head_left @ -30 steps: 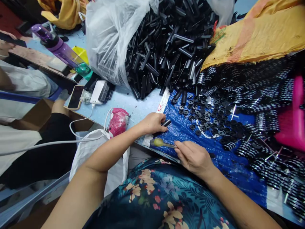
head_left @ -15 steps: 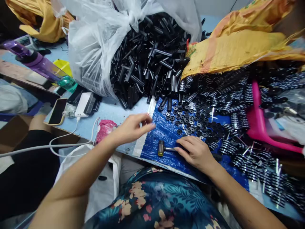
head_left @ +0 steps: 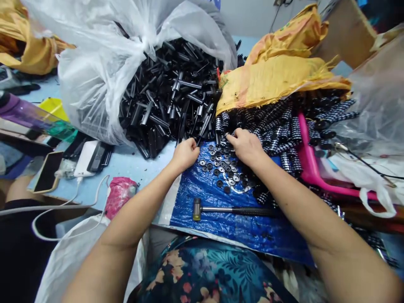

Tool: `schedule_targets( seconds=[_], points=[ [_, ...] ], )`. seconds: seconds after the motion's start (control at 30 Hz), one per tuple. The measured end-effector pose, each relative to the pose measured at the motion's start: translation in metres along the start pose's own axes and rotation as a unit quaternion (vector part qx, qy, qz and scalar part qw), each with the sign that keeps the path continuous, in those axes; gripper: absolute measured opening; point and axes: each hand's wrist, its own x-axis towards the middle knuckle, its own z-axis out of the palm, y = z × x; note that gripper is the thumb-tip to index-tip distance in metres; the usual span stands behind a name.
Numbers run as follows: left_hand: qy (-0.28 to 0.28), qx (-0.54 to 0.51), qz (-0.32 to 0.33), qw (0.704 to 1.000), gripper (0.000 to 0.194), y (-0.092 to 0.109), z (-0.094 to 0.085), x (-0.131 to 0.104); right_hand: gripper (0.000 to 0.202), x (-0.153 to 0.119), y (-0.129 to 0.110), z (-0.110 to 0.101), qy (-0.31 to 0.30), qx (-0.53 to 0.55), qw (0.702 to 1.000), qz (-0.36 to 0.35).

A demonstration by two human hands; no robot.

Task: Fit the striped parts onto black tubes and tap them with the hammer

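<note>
My left hand is closed at the near edge of a heap of glossy black tubes. Its curled fingers touch the heap, and whatever they hold is hidden. My right hand has thumb and fingers pinched together beside the ends of black-and-white checked rods; what is between the fingertips cannot be made out. Loose black discs with centre holes lie between and below both hands on a blue plastic sheet. A small mallet lies flat nearer my body, touched by neither hand.
A clear plastic bag spills the tubes, and a yellow sack covers the checked rods. On the right stands a pink tray. Leftward are a phone, a white power bank with cable, a pink bundle and a purple bottle.
My right hand has let go of the mallet and moved up to the checked rods. My left hand has reached forward to the tubes and closed. The camera view has shifted right.
</note>
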Motion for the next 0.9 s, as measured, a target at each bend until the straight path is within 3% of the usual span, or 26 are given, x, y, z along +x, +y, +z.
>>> schedule_targets(
  seconds=[0.07, 0.17, 0.23, 0.27, 0.3, 0.33, 0.4, 0.47, 0.5, 0.53, 0.63, 0.77, 0.83, 0.9],
  points=[
    [0.012, -0.181, -0.049, 0.982, 0.012, -0.006, -0.004, -0.012, 0.028, -0.001, 0.003, 0.000, 0.038, 0.056, 0.997, -0.047],
    [-0.016, -0.444, -0.155, 0.882, 0.016, -0.005, -0.008, -0.032, 0.029, -0.026, -0.006, -0.011, 0.091, 0.156, 0.978, -0.102],
    [-0.056, -0.543, -0.188, 0.817, 0.018, -0.001, -0.011, -0.047, 0.030, -0.053, -0.025, -0.021, 0.107, 0.252, 0.959, -0.073],
    [-0.076, -0.571, -0.191, 0.795, 0.018, 0.002, -0.011, -0.055, 0.031, -0.068, -0.038, -0.026, 0.100, 0.333, 0.937, -0.026],
    [-0.096, -0.587, -0.189, 0.781, 0.018, 0.004, -0.010, -0.063, 0.032, -0.081, -0.051, -0.030, 0.081, 0.431, 0.898, 0.030],
    [-0.116, -0.594, -0.185, 0.774, 0.018, 0.006, -0.009, -0.071, 0.035, -0.092, -0.066, -0.032, 0.058, 0.539, 0.836, 0.089],
    [-0.150, -0.585, -0.167, 0.779, 0.023, 0.011, -0.003, -0.087, 0.047, -0.107, -0.092, -0.034, 0.012, 0.709, 0.668, 0.224],
    [-0.164, -0.565, -0.139, 0.797, 0.033, 0.016, 0.004, -0.101, 0.053, -0.113, -0.112, -0.034, -0.003, 0.796, 0.514, 0.320],
    [-0.162, -0.557, -0.124, 0.805, 0.035, 0.018, 0.007, -0.108, 0.053, -0.113, -0.118, -0.035, 0.002, 0.815, 0.467, 0.343],
    [-0.156, -0.552, -0.114, 0.811, 0.035, 0.020, 0.009, -0.114, 0.053, -0.114, -0.123, -0.036, 0.012, 0.825, 0.441, 0.353],
    [-0.133, -0.530, -0.100, 0.832, 0.028, 0.022, 0.012, -0.132, 0.052, -0.116, -0.132, -0.039, 0.038, 0.839, 0.427, 0.336],
    [-0.055, -0.450, -0.038, 0.891, 0.027, 0.026, 0.020, -0.150, 0.043, -0.118, -0.144, -0.039, 0.091, 0.846, 0.406, 0.334],
    [-0.024, -0.404, 0.006, 0.914, 0.028, 0.030, 0.027, -0.153, 0.041, -0.118, -0.150, -0.036, 0.110, 0.837, 0.424, 0.328],
    [-0.025, -0.368, 0.031, 0.929, 0.027, 0.033, 0.033, -0.154, 0.045, -0.119, -0.153, -0.032, 0.110, 0.814, 0.482, 0.304]
  ],
)
